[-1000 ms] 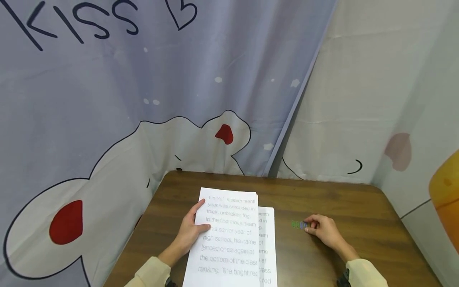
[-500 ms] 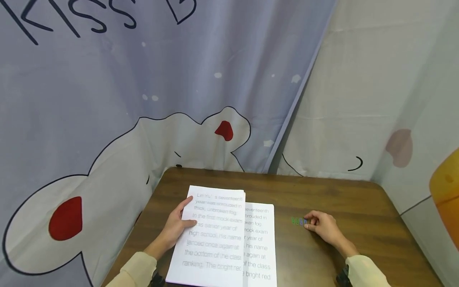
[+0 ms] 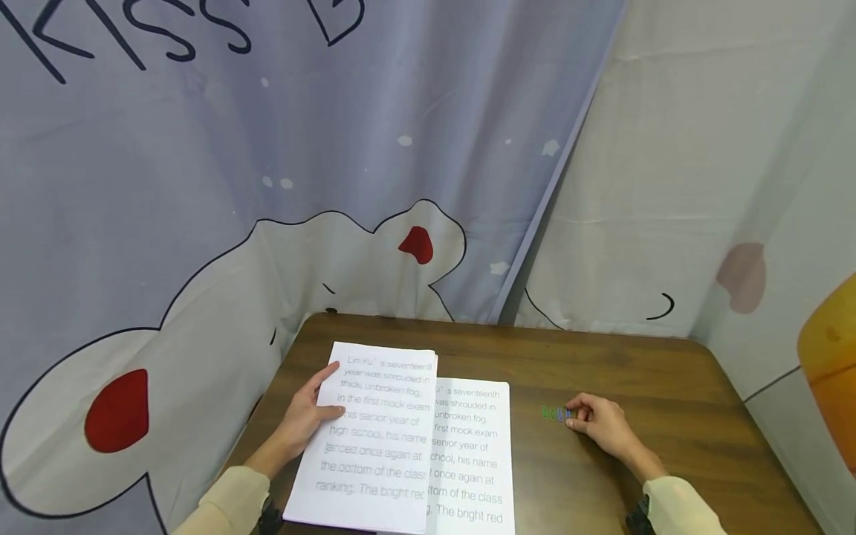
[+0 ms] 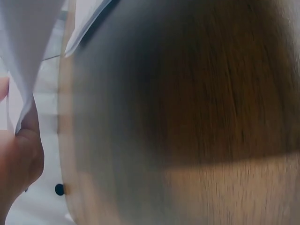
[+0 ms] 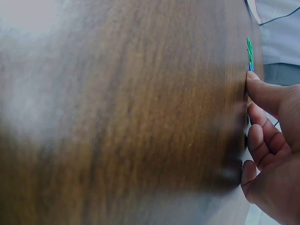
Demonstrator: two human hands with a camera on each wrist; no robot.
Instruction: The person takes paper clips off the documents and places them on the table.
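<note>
My left hand (image 3: 301,422) grips a printed sheaf of paper (image 3: 374,438) by its left edge, thumb on top of the page. In the left wrist view the gripped paper (image 4: 28,37) bends down into the fingers. A second printed sheet (image 3: 471,453) lies to the right, partly covered by the sheaf. On the right of the table, several small paper clips (image 3: 552,414), green and blue, lie in a short row. My right hand (image 3: 605,427) pinches at the rightmost blue clip with thumb and forefinger, its other fingers curled. In the right wrist view the thumb hides most of that clip.
The brown wooden table (image 3: 682,401) has rounded far corners. Behind it hangs a printed curtain (image 3: 374,148), with a pale fabric wall (image 3: 669,186) on the right.
My left hand has drawn the sheaf leftward, so more of the sheet beneath it shows. The right hand has stayed at the paper clips.
</note>
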